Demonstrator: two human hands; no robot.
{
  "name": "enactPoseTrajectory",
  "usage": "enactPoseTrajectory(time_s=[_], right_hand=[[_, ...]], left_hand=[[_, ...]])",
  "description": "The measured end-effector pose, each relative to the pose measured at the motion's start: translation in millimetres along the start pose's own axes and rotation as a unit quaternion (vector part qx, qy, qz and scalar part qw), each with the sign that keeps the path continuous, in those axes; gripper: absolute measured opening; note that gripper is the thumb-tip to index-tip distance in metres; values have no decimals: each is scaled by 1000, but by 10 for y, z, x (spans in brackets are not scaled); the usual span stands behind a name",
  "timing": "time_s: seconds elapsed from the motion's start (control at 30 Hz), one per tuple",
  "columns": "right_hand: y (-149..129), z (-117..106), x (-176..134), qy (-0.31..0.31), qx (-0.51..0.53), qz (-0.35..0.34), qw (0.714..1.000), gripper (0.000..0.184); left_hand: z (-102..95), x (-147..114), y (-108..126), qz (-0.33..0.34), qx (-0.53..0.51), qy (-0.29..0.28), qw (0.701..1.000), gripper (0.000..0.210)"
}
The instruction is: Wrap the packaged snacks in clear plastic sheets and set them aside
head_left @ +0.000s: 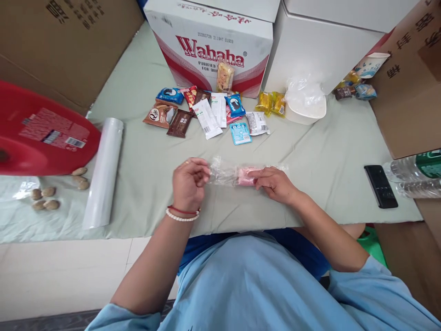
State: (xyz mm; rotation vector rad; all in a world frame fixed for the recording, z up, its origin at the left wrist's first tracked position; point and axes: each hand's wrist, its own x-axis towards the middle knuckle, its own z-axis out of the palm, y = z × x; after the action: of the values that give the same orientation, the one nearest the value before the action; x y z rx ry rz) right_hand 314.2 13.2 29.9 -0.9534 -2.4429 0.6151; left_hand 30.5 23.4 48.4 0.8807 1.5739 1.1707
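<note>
A small pink packet [245, 176] lies on the cloth-covered table, inside a piece of clear plastic wrap [223, 171] that stretches out to its left. My left hand [190, 181] is closed, its fingertips pinching the left end of the wrap. Over the right part of the pink packet rests my right hand [274, 184], with fingers on top and the thumb at the near side. Some wrap shows beyond its knuckles. Fingers cover part of the packet, so its full shape is hidden.
Several snack packets [206, 118] lie beyond my hands, before a Wahaba-type white carton [213, 46]. A white bowl [306, 112] holds clear plastic. Left are a plastic film roll [105, 172], walnuts [48, 204] and a red jug [48, 131]; right, a black phone [381, 186] and bottles [416, 168].
</note>
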Motion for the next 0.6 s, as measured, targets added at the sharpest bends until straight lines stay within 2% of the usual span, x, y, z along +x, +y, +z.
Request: enactPoseTrajectory(time_s=[0.07,0.13,0.2,0.27,0.33,0.4,0.5,0.6], right_hand=[[-35,-9,31,-24,-47,-9,999,27],[-82,-29,65,-49,-93,-20,994,25],[-124,-50,80,-65,-115,-27,991,26],[-152,-67,63,-69,-100,-27,992,28],[-165,-83,16,-54,-36,-27,998,38],[-170,-98,-40,-32,46,-16,998,50],[-172,-97,-80,-15,110,6,994,52],[-168,-44,-35,-9,99,-4,995,40]], left_hand=[[-50,110,94,38,45,56,997,32],[1,207,139,72,97,61,991,42],[106,275,113,86,144,19,986,51],[190,300,27,100,223,-59,968,51],[196,284,-76,125,312,-129,933,43],[121,232,-144,155,354,-162,908,30],[-15,93,-114,144,286,-165,933,17],[21,-120,19,123,201,-147,961,13]])
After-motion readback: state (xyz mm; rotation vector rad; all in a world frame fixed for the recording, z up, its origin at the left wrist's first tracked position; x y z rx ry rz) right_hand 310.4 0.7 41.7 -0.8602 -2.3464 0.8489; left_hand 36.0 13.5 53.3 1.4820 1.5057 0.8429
